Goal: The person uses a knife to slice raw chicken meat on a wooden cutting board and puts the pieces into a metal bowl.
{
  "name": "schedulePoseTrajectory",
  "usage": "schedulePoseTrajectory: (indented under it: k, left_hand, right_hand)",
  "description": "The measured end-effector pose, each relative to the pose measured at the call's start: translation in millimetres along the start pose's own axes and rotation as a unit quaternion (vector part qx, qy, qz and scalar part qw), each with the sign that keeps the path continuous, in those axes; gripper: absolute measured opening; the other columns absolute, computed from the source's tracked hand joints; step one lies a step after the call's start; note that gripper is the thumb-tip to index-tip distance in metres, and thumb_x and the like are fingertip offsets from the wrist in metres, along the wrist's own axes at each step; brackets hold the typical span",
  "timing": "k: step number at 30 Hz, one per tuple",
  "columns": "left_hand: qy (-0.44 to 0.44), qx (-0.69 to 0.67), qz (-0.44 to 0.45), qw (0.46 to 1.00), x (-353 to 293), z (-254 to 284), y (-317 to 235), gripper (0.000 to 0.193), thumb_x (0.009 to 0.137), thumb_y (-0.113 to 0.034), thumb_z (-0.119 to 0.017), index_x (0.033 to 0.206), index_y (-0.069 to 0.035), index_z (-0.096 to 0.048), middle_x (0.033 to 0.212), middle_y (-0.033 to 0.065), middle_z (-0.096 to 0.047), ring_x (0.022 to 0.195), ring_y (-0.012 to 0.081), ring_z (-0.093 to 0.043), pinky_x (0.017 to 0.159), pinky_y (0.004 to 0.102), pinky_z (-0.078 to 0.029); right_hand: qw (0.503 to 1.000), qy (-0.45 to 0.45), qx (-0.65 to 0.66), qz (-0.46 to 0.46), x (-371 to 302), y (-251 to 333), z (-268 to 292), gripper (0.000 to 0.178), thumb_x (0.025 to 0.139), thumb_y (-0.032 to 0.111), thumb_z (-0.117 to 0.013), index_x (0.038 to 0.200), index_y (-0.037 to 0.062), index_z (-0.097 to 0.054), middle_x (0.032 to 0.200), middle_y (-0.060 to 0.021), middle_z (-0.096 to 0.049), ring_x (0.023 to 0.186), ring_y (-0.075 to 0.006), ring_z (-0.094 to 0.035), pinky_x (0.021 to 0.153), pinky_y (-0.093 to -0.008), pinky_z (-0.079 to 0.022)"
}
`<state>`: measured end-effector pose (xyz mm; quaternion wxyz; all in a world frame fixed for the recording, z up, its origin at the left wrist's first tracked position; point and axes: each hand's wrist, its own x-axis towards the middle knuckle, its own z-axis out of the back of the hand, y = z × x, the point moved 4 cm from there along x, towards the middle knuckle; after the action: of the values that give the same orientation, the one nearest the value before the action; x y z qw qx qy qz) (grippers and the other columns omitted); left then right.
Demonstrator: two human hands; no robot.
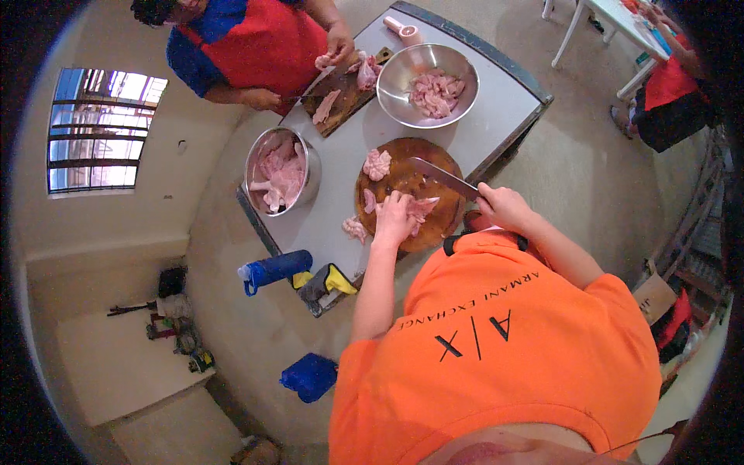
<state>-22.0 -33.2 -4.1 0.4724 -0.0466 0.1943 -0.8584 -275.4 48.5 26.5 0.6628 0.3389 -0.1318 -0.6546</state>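
Note:
My right hand [502, 206] is closed around the handle of a knife [448, 180], whose long blade points left over the round wooden cutting board [443, 225]. On the board, the fingers of my left hand [396, 219] press on a piece of raw chicken [423, 208], partly hidden under them. The blade is beyond this piece and seems apart from it. A pale lump of chicken skin or fat [377, 164] sits near the board's far left edge, with a small pink scrap [370, 201] nearer my left hand. More trimmings [355, 229] lie just off the board.
A steel bowl of cut meat [435, 93] stands beyond the board, and a steel pot of chicken [279, 172] at left. Across the table [329, 155], a person in a red apron [256, 46] works at a rectangular board [339, 97]. A blue bottle [283, 270] is near the left corner.

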Motion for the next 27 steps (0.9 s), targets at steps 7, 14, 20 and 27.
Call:
schedulePoseTrajectory:
  k: [7, 14, 20, 27]
  left_hand:
    - [0.078, -0.045, 0.03, 0.995, 8, 12, 6, 0.027, 0.072, -0.008, -0.065, 0.098, -0.003, -0.06, 0.1, 0.0155, -0.055, 0.102, 0.0335, -0.053, 0.087, 0.0453, -0.044]
    - [-0.137, -0.176, 0.154, 0.963, 15, 45, -1, 0.021, 0.083, -0.011, -0.061, 0.099, 0.001, -0.055, 0.092, 0.0152, -0.058, 0.088, 0.032, -0.059, 0.08, 0.0426, -0.047]
    - [-0.2, -0.661, 0.343, 0.637, 8, -25, -1, 0.025, 0.092, -0.01, -0.054, 0.115, -0.007, -0.047, 0.1, 0.009, -0.06, 0.092, 0.0207, -0.062, 0.069, 0.0385, -0.058]
    - [-0.248, -0.712, 0.334, 0.566, -9, -67, -12, 0.018, 0.095, -0.012, -0.05, 0.111, -0.002, -0.049, 0.107, 0.0101, -0.057, 0.092, 0.0223, -0.061, 0.079, 0.0419, -0.057]
  right_hand:
    - [1.0, -0.012, 0.009, 0.012, 15, -16, 2, 0.022, 0.092, 0.026, -0.049, 0.097, 0.0052, -0.046, 0.074, -0.0219, -0.062, 0.072, -0.0431, -0.061, 0.064, -0.054, -0.048]
    - [0.999, -0.032, 0.018, 0.017, 28, -34, 12, 0.022, 0.093, 0.027, -0.049, 0.096, 0.005, -0.045, 0.075, -0.0227, -0.062, 0.073, -0.0435, -0.061, 0.064, -0.0541, -0.047]
    - [0.998, -0.039, 0.021, 0.051, 43, -27, 23, 0.023, 0.093, 0.027, -0.048, 0.095, 0.0048, -0.044, 0.074, -0.0228, -0.061, 0.073, -0.0434, -0.061, 0.063, -0.0545, -0.046]
    - [0.992, 0.054, -0.01, 0.112, 47, -14, 12, 0.021, 0.093, 0.026, -0.048, 0.097, 0.0056, -0.046, 0.072, -0.0218, -0.062, 0.07, -0.0433, -0.061, 0.061, -0.0546, -0.047]
